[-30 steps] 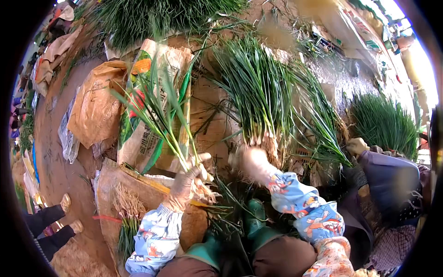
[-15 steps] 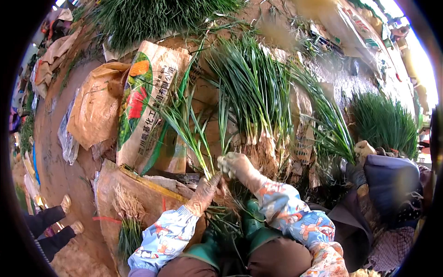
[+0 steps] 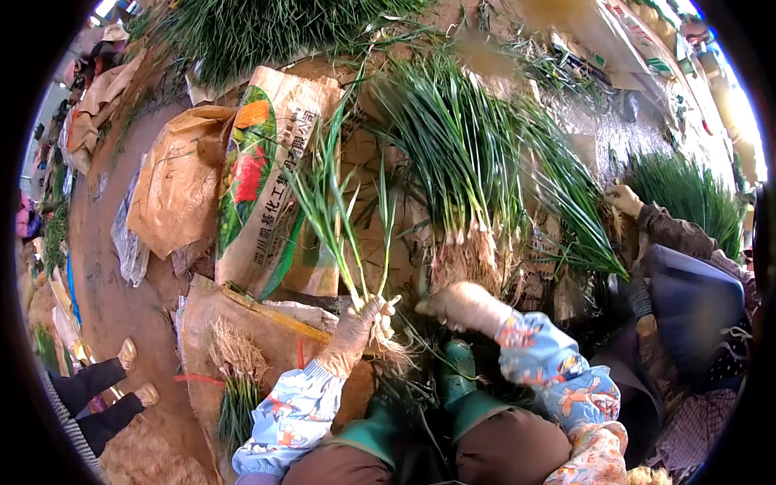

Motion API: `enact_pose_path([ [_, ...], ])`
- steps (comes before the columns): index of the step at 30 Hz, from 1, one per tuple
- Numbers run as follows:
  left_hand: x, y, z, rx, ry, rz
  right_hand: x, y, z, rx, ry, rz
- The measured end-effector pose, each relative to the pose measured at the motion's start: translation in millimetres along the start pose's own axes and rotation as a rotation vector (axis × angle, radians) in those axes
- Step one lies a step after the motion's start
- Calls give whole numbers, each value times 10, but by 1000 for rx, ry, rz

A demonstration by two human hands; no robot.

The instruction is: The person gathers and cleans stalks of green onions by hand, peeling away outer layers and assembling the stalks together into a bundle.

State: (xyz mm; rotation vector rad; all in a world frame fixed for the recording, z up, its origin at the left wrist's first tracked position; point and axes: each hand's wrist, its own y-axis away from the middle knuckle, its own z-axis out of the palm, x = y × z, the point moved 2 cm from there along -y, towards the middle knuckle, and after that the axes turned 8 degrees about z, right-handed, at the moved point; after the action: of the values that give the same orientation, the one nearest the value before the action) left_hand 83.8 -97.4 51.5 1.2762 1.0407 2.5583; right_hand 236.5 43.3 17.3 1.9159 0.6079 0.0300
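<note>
My left hand (image 3: pixel 362 327) is closed around a few green onions (image 3: pixel 349 263), their leaves pointing up and away and their pale roots hanging by the fingers. To its right, my right hand (image 3: pixel 467 309) is apart from them, its fingers smeared by motion. Just beyond my right hand lies a large bundle of green onions (image 3: pixel 457 153), white bulbs and brown roots towards me. Another bunch of green onions (image 3: pixel 234 388), roots up, lies beside my left forearm on a tan sack (image 3: pixel 202 311).
A printed sack (image 3: pixel 271 194) and a crumpled brown bag (image 3: pixel 174 182) lie ahead on the left. A big heap of greens (image 3: pixel 267 32) sits at the far side. On the right, a co-worker's hand (image 3: pixel 624 200) is beside more greens (image 3: pixel 687 190). A person's shoes (image 3: pixel 128 354) show at left.
My right hand has moved right, away from the green onions in my left hand. The co-worker's hand has shifted farther away, up along the bunch at right.
</note>
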Motion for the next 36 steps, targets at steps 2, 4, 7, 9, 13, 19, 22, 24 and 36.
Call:
enact_pose_path([
  [2,28,2,9,-7,-101,-55,-170,435,-97,427,74,-329],
  [4,13,-10,66,-53,-267,41,-451,585,-269,556,-364,-332],
  [7,112,73,141,148,-241,37,-430,220,212,333,-187,-656],
  [9,-47,-24,-117,30,-453,127,-359,219,455,566,259,-763],
  [13,855,229,147,296,-209,340,147,197,694,-192,368,-427],
  [19,533,-168,125,-42,24,249,-110,-355,-447,534,631,-28],
  [22,155,-211,85,-221,-27,-77,-140,-767,-487,358,402,243],
  [24,-24,-196,71,-160,-131,-81,-34,-704,-397,452,141,149],
  [36,-111,-35,98,-338,381,-224,-509,-69,-56,-543,-1723,-444],
])
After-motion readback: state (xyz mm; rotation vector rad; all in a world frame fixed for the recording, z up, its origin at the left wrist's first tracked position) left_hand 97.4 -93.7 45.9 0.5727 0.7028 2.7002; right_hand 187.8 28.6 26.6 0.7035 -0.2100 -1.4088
